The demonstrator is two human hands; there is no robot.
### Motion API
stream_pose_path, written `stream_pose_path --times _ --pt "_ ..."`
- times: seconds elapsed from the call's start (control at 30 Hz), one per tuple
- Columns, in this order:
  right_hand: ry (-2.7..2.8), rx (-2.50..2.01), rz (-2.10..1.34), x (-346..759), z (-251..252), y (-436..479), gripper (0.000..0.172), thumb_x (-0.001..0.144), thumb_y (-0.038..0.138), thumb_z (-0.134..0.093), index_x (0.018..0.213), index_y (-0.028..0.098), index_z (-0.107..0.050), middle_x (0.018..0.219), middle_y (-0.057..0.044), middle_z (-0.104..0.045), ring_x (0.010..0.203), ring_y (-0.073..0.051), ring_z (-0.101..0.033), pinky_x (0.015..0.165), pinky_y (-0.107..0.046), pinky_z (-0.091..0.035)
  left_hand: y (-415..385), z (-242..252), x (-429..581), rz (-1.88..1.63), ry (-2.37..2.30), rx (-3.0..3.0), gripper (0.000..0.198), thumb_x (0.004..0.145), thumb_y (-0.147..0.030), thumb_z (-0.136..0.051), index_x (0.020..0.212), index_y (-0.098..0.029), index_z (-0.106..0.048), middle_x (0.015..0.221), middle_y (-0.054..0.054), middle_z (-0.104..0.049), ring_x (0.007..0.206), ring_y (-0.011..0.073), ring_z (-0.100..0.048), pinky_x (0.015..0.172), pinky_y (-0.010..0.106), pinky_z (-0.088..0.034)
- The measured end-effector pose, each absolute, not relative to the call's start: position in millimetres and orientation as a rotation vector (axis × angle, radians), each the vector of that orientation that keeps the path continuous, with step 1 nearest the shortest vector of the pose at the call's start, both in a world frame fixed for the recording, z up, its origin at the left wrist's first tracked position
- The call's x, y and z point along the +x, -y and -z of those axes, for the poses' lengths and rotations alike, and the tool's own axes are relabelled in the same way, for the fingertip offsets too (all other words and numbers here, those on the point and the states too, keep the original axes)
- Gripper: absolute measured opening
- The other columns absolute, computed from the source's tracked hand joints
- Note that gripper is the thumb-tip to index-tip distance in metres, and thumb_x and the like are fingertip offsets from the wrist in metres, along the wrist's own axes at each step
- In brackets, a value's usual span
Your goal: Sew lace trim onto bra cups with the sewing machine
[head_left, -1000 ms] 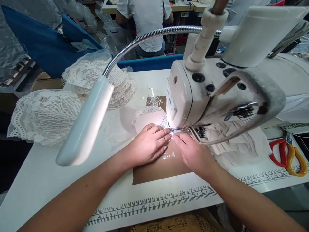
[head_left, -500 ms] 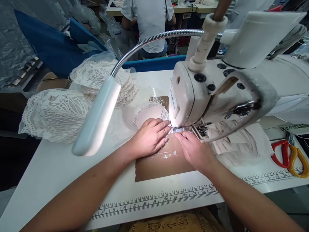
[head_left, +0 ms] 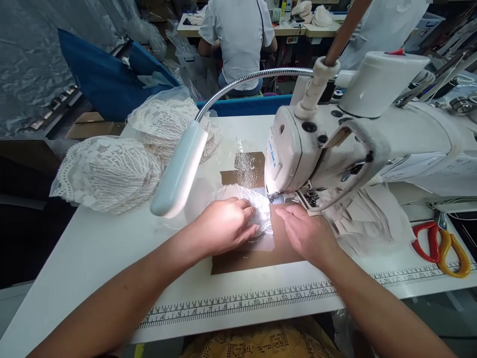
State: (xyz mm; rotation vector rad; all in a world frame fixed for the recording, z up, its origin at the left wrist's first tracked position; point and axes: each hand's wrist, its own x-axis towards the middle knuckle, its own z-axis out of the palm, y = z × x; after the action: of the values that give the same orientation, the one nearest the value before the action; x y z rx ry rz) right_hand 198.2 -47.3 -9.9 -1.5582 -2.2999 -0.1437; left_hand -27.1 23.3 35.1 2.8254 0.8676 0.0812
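Lace piece [head_left: 263,215], earlier beyond left hand [head_left: 229,224], now under its curled fingers; stitching at sewing machine [head_left: 294,154] likely paused. Left grip unclear. Right hand [head_left: 307,233] half-bent, hold untellable.

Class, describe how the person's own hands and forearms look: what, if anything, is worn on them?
The left hand and right hand are bare: no gloves, rings or watch show. No sleeve covers the visible left forearm or right forearm. Nail details are too small to tell.
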Motion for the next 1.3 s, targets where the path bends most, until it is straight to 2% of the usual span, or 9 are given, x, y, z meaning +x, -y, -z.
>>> stream_pose_path --times 0.17,0.3,0.6,0.9,1.1,1.3 --pt "2.375 -1.391 0.033 198 5 51 0.035 0.083 0.006 -0.044 0.107 0.016 -0.067 0.075 -0.004 -0.064 0.068 -0.016 -0.052 0.062 -0.028 -0.037 -26 -22 -18 -0.192 -0.713 2.816 0.03 0.097 -0.031 -0.043 0.11 -0.015 -0.064 0.12 0.01 -0.062 0.1 0.0236 -0.056 0.087 0.037 -0.048" --pt "2.44 -1.299 -0.076 197 4 53 0.031 0.083 0.008 -0.046 0.106 0.015 -0.066 0.077 -0.003 -0.063 0.067 -0.016 -0.047 0.065 -0.029 -0.034 -26 -15 -15 -0.208 -0.706 2.843 0.035 0.094 -0.034 -0.048 0.12 -0.013 -0.061 0.13 0.011 -0.057 0.107 0.0276 -0.052 0.088 0.042 -0.047" --pt "2.47 -1.299 -0.091 196 6 54 0.024 0.085 0.011 -0.047 0.098 0.015 -0.066 0.072 -0.002 -0.056 0.066 -0.016 -0.042 0.063 -0.03 -0.028 -17 -11 -3 -0.22 -0.796 2.808 0.034 0.096 -0.033 -0.045 0.12 -0.013 -0.061 0.131 0.011 -0.057 0.116 0.0297 -0.05 0.093 0.044 -0.045" --pt "2.476 -1.254 -0.079 197 4 59 0.018 0.086 0.016 -0.05 0.085 0.016 -0.068 0.067 -0.001 -0.057 0.065 -0.016 -0.041 0.061 -0.031 -0.026 -16 -10 -4 -0.23 -0.815 2.827 0.036 0.094 -0.034 -0.047 0.122 -0.014 -0.06 0.131 0.011 -0.057 0.103 0.0281 -0.053 0.087 0.043 -0.047" --pt "2.479 -1.277 -0.044 195 4 57 0.019 0.088 0.016 -0.049 0.086 0.016 -0.068 0.068 -0.001 -0.057 0.065 -0.016 -0.042 0.06 -0.032 -0.026 -20 -10 -3 -0.216 -0.819 2.828 0.04 0.094 -0.035 -0.048 0.125 -0.013 -0.058 0.132 0.012 -0.056 0.104 0.0291 -0.052 0.087 0.044 -0.047" --pt "2.494 -1.32 -0.029 196 5 57 0.022 0.085 0.013 -0.049 0.098 0.014 -0.067 0.071 -0.002 -0.058 0.066 -0.017 -0.042 0.06 -0.032 -0.027 -21 -14 -8 -0.21 -0.74 2.867 0.037 0.097 -0.031 -0.043 0.125 -0.012 -0.057 0.134 0.013 -0.054 0.111 0.0283 -0.051 0.09 0.043 -0.044"
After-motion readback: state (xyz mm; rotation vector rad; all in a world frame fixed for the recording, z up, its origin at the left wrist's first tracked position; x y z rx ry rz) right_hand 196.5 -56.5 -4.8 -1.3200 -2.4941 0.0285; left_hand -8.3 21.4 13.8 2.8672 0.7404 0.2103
